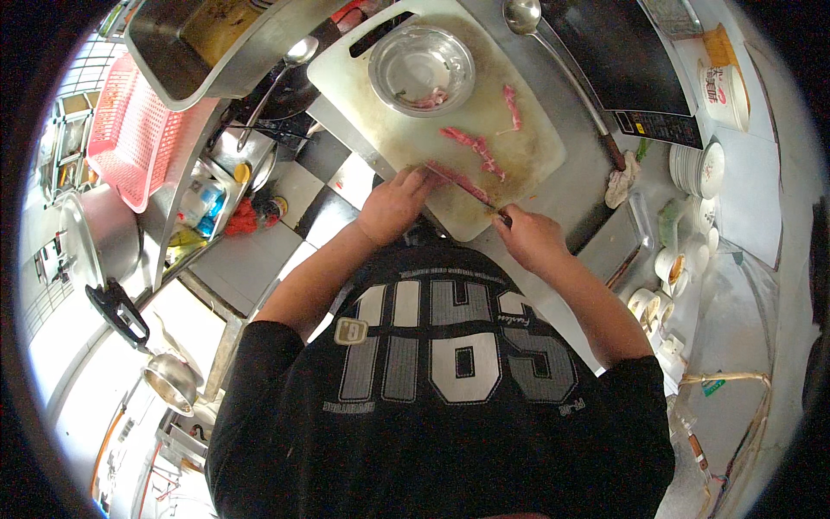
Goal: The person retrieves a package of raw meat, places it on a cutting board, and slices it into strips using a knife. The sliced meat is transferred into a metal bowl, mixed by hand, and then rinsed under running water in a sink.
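Observation:
My right hand (532, 237) grips the dark handle of a kitchen knife (462, 186) above the near end of a cutting board (405, 139). The narrow blade is seen nearly edge-on and lies along a piece of raw meat (468, 181). With bent fingers, my left hand (399, 201) holds the left end of that meat, partly covering it. Beyond the knife lie two loose raw meat strips, a longer middle strip (476, 149) and a smaller far strip (511, 107). A clear bowl (421, 39) stands at the board's far end with some meat scraps (433, 98) inside.
Right of the board lie a long-handled ladle (570, 74), a crumpled cloth (622, 180) and a black induction cooker (616, 58). Stacked white plates (697, 170) stand farther right. At left are a deep metal pan (224, 84), a pink plastic basket (133, 130) and a lidded pot (100, 233).

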